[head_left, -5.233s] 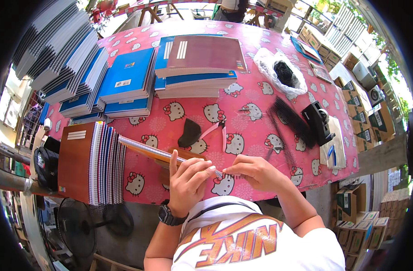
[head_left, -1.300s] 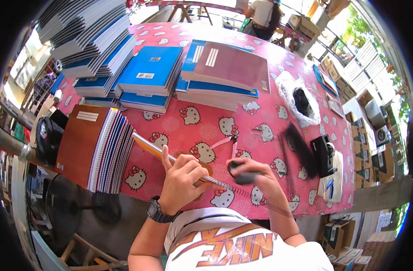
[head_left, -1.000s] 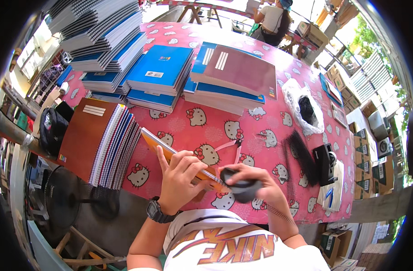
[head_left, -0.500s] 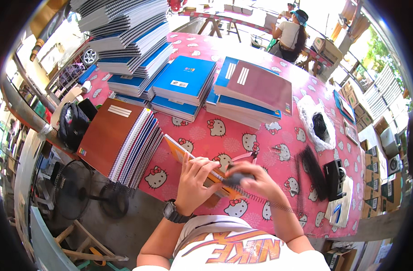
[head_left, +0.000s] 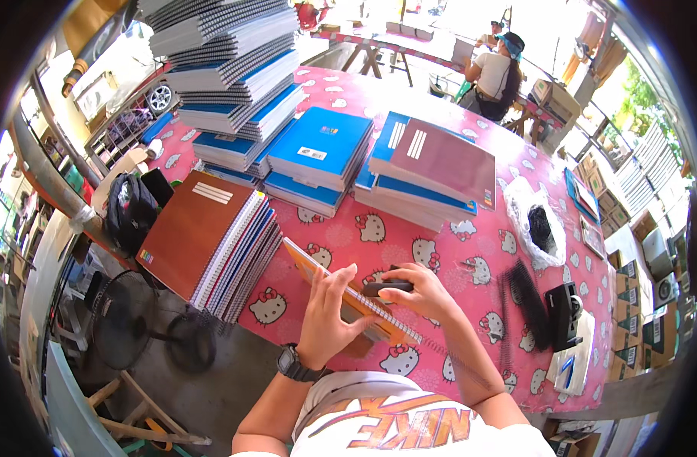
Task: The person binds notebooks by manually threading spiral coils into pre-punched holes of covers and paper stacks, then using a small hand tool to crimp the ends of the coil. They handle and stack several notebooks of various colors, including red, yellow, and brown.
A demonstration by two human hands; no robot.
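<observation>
An orange-covered notebook (head_left: 311, 263) stands tilted on edge at the table's near side. My left hand (head_left: 327, 312) grips it, fingers on its far side and thumb toward the spine edge. A dark spiral binding coil (head_left: 440, 353) runs along that edge, and its loose end trails right, beneath my right forearm. My right hand (head_left: 425, 293) is closed round a small black handheld tool (head_left: 386, 289), held at the spine edge just right of my left fingers. The kind of tool is unclear, and my palm hides part of it.
Left lies a stack of brown-covered spiral notebooks (head_left: 192, 232). Behind stand a tall notebook stack (head_left: 238, 76), blue notebooks (head_left: 318, 148) and a maroon-topped pile (head_left: 444, 164). On the right are loose black coils (head_left: 527, 305), a plastic bag (head_left: 535, 221) and a black tape dispenser (head_left: 564, 316). A person (head_left: 493, 76) sits far back.
My right hand and the black tool, blurred before, now show sharply and sit slightly higher. My left fingers have spread a little. The coil's loose end has shifted lower right.
</observation>
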